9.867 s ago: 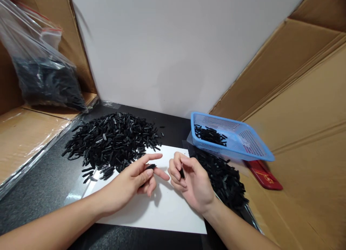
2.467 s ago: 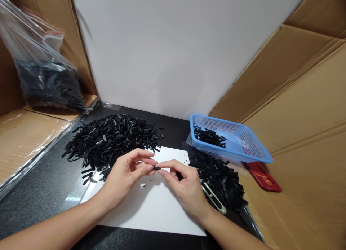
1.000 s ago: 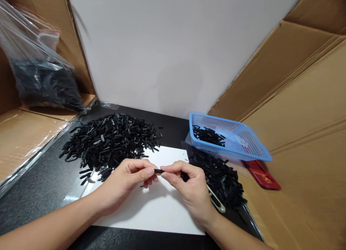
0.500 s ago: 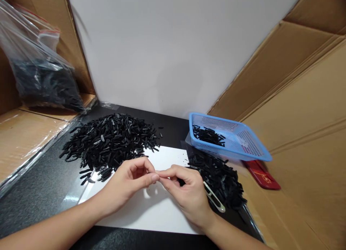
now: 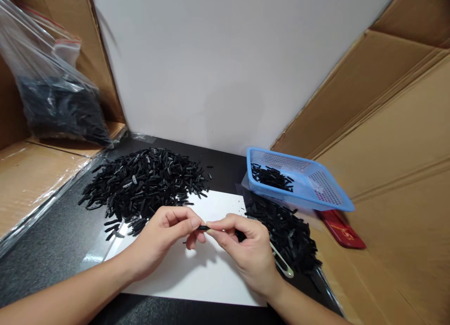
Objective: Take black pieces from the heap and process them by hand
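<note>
Head view. The left hand (image 5: 165,236) and the right hand (image 5: 246,250) meet over the middle of the white sheet (image 5: 197,278), which lies at the near edge of the black worktop (image 5: 52,240). Both hands are narrowed to a pinch: thumb and forefinger of each grip one small black piece (image 5: 203,228) from opposite ends, held just above the sheet. A further dark item shows inside the curled fingers of the right hand; its nature cannot be determined.

A large heap of black pieces (image 5: 144,182) sits toward the far left of the worktop, its near fringe spilling onto the sheet's far left corner. A second heap (image 5: 288,236) lies off the sheet's right edge, just beside the right hand. A metal tweezer-like tool (image 5: 281,264) rests at the near side of that second heap, close to the right wrist.

A blue mesh basket (image 5: 316,184) stands at the far right, behind the second heap, holding a small quantity of black pieces. A red flat object (image 5: 342,229) lies beneath its near right corner. A clear plastic bag (image 5: 52,95) of dark pieces leans on the cardboard ledge at left.
</note>
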{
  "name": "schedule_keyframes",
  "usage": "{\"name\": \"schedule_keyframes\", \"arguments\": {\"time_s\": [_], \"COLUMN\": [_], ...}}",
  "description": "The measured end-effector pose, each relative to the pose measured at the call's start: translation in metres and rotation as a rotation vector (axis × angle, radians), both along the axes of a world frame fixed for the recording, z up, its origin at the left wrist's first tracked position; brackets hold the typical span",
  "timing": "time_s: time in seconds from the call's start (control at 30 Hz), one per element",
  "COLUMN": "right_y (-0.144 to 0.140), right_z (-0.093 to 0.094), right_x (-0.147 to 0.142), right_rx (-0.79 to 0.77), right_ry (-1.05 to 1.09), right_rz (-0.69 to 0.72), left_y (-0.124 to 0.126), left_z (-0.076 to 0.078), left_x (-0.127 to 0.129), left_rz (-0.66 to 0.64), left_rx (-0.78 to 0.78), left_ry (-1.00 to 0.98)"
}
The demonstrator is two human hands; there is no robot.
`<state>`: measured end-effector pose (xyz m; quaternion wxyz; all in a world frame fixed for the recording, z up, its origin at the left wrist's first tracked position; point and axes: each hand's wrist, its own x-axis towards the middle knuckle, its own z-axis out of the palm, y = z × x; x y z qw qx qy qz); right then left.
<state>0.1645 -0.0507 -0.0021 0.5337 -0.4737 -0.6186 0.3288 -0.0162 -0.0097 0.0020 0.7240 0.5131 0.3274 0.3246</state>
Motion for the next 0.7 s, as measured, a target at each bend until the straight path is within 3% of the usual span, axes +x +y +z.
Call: {"name": "schedule_keyframes", "arguments": {"time_s": [0.37,0.53,0.6,0.7], "right_y": [-0.001,0.001,0.003,0.006], "right_z": [-0.004,-0.005,-0.005,-0.007], "right_x": [-0.002,-0.002,-0.002,-0.001], "right_rx": [0.108,-0.036,-0.114,-0.187], "right_ry": [-0.100,-0.010,0.045,0.116], "right_rz": [0.008,-0.040,-0.054,-0.056], "left_y": [0.000,0.003,0.009,0.022], "left_z": [0.005,0.001,-0.001,-0.006], "left_x": [0.001,-0.002,-0.005,-0.011], "left_rz": [-0.026,-0.026,0.066,0.207], "left_rx": [0.155,0.184,0.308,0.625], "left_ry": [0.100,0.187,0.355,0.561]}}
